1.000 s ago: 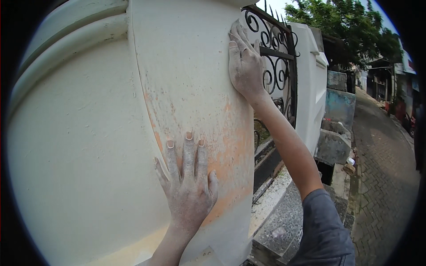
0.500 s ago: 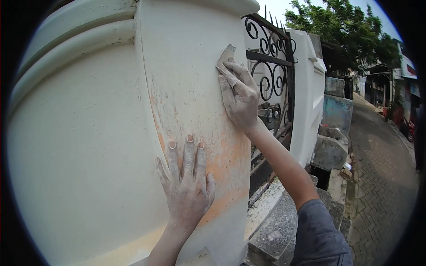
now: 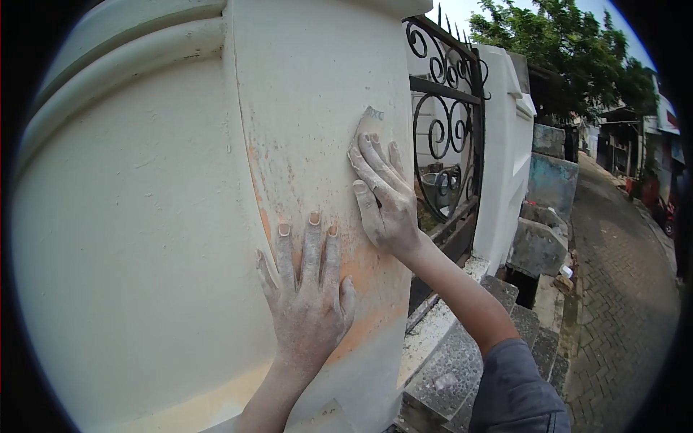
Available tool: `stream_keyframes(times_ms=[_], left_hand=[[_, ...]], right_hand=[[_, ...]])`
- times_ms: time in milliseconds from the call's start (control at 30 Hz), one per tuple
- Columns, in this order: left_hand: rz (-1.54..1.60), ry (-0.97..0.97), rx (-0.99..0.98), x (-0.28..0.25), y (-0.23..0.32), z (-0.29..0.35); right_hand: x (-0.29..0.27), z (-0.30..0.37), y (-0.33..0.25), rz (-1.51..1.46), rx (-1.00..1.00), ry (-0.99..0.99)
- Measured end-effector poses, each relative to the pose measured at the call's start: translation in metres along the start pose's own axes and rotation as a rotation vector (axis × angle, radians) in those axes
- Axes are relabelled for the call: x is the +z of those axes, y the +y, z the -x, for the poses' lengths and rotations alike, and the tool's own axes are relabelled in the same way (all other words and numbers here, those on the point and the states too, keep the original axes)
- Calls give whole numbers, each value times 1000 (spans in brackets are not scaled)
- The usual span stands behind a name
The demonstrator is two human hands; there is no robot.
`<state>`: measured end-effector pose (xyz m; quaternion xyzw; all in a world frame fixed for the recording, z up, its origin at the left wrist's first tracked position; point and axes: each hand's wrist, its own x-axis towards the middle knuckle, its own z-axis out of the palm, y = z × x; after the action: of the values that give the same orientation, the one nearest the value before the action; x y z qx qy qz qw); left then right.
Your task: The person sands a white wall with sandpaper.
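Observation:
A cream-painted pillar (image 3: 317, 79) stands before me, its lower face worn to orange and speckled patches. My left hand (image 3: 309, 310) lies flat on it with fingers spread, coated in pale dust and holding nothing. Higher up, close to the pillar's right edge, my right hand (image 3: 386, 198) presses a folded piece of sandpaper (image 3: 367, 124) against the surface. The sandpaper's pale top corner sticks out above the fingertips; the rest is under the fingers. My right hand is dusty too.
Right of the pillar is a black wrought-iron gate (image 3: 444, 123) with scrolls and spikes. Beyond it stand a white gatepost (image 3: 498, 159) and concrete blocks (image 3: 538, 245). Stone steps (image 3: 451, 368) lie below; a paved lane (image 3: 613, 289) runs along the right. A curved wall (image 3: 123, 252) adjoins on the left.
My right hand has slid down the pillar with the sandpaper, and its fingers now lie flatter over it. My left hand has stayed in place.

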<state>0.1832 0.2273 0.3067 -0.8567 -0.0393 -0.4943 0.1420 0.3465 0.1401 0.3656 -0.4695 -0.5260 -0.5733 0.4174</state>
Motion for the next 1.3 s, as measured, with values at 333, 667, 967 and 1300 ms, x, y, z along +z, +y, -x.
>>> stream_keyframes(times_ms=[333, 667, 967, 1300], left_hand=[[-7, 28, 20, -3, 11, -5], [12, 44, -1, 1, 12, -6], [-11, -5, 14, -2, 8, -2], [-46, 30, 23, 0, 9, -4]], right_hand=[[-17, -51, 31, 64, 60, 80], [-36, -59, 49, 169, 25, 56], [-30, 10, 27, 79, -102, -55], [-24, 48, 4, 80, -118, -182]])
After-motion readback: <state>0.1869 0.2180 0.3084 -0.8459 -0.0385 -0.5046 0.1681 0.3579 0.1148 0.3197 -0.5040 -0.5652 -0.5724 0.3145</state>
